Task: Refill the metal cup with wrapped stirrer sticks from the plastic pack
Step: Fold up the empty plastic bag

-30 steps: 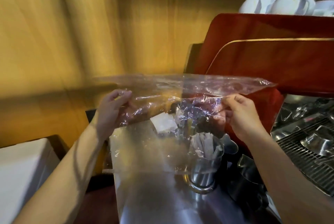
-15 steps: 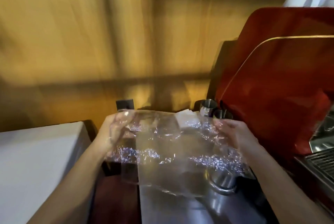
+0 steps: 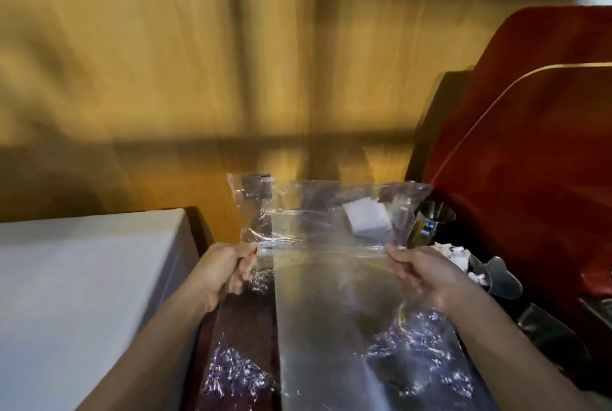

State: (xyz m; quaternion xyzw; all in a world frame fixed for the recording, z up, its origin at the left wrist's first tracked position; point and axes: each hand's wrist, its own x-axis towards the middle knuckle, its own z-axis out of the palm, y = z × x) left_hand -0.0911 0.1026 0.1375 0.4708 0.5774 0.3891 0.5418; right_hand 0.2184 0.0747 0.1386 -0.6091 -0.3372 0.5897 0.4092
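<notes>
Two hands (image 3: pixel 225 270), one plastic pack (image 3: pixel 324 221)

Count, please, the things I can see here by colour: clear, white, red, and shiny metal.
Clear: 1, the plastic pack held by left hand and right hand
White: 2, box, small block
Red: 1, machine
Shiny metal: 1, counter strip
Total: 5

Plastic pack (image 3: pixel 328 231) stretched between both hands, above counter (image 3: pixel 331 327).
</notes>
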